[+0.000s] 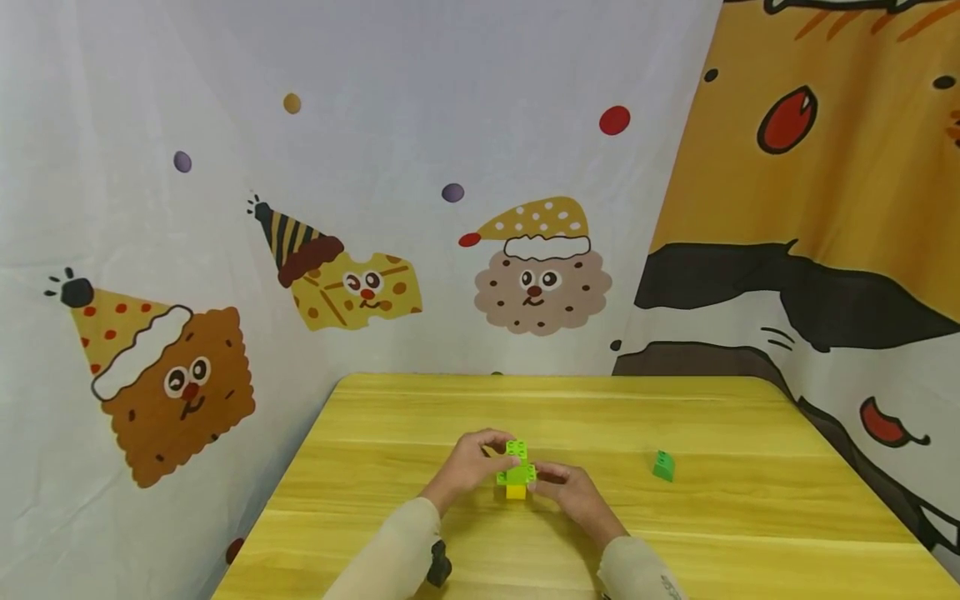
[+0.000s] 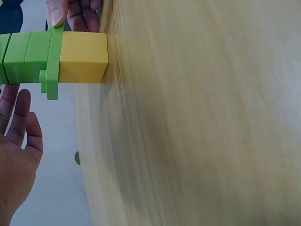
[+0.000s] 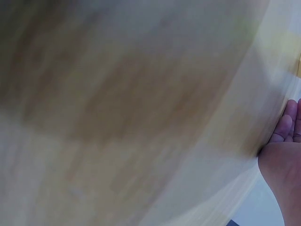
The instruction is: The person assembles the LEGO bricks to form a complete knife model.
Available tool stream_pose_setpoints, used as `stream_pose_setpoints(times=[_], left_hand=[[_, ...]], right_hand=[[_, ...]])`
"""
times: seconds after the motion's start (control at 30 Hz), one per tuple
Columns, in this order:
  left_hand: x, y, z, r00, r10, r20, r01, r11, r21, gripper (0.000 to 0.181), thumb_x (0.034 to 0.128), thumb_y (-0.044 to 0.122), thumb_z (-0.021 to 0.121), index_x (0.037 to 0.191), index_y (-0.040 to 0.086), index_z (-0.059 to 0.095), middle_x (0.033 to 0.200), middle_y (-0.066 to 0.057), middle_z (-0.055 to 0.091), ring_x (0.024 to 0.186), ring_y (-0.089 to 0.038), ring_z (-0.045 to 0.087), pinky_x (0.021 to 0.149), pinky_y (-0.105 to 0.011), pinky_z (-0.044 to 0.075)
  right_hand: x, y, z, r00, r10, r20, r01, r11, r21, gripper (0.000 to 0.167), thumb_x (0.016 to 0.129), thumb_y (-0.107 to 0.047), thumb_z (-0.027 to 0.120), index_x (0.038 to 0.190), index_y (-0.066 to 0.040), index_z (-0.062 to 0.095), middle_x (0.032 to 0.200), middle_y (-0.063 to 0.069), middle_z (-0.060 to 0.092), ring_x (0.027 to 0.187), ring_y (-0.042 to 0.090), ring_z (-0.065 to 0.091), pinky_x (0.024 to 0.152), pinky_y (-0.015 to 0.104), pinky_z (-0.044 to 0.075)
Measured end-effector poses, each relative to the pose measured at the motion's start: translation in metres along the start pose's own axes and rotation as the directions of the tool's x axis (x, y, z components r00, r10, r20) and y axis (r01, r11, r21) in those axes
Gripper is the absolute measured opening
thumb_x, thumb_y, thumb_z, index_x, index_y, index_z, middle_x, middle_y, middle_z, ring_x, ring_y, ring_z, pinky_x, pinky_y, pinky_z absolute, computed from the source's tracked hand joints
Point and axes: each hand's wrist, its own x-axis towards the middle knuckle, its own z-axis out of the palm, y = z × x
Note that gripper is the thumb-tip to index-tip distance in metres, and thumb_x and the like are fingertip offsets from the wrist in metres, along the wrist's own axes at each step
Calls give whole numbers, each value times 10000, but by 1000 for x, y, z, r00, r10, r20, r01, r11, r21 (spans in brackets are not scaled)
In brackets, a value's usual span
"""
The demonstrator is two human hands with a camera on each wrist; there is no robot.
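Observation:
A small tower of toy building blocks (image 1: 517, 475) stands upright on the wooden table. Its base is a yellow block (image 2: 83, 57), with a wider lime-green plate (image 2: 53, 84) above it and several lime-green blocks (image 2: 26, 56) stacked on that. My left hand (image 1: 472, 462) pinches the upper green blocks, thumb in front and fingers behind. From the other side my right hand (image 1: 573, 492) grips the edge of the green plate between thumb and fingers. In the right wrist view that hand (image 3: 287, 150) shows only at the right border, and its fingertips are cut off.
A darker green sloped block (image 1: 663, 466) lies apart on the right side of the table (image 1: 375, 467). Behind the table hangs a white cloth (image 1: 375, 150) printed with cartoon food. A small black device (image 1: 438, 564) sits at my left wrist.

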Motion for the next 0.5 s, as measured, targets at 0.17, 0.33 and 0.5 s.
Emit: stream_pose_setpoints(times=[0.17,0.33,0.5], left_hand=[[0,1,0,1000,11,3,-11,1000,11,262,899,364,748,1129,242,727,1023,74,639,982,-192,556,823,-362,466],[-1,-1,-1,1000,16,10,-16,1000,11,245,908,356,740,1127,248,724,1030,82,633,989,-187,548,818,-364,465],[-1,-3,0,999,33,8,-33,999,14,235,914,353,734,1128,258,724,1029,76,629,983,-178,543,803,-355,467]], right_hand=[[0,0,1,1000,-6,-11,6,1000,-8,502,866,-350,776,1259,-53,680,1227,123,665,1149,309,598,984,540,438],[0,0,2,1000,-12,-27,12,1000,-9,472,884,-296,765,1258,-23,673,1221,145,665,1139,320,603,977,546,442],[-1,-2,3,999,-15,-29,15,1000,-1,458,893,-272,758,1259,-12,670,1219,153,664,1133,317,606,972,539,449]])
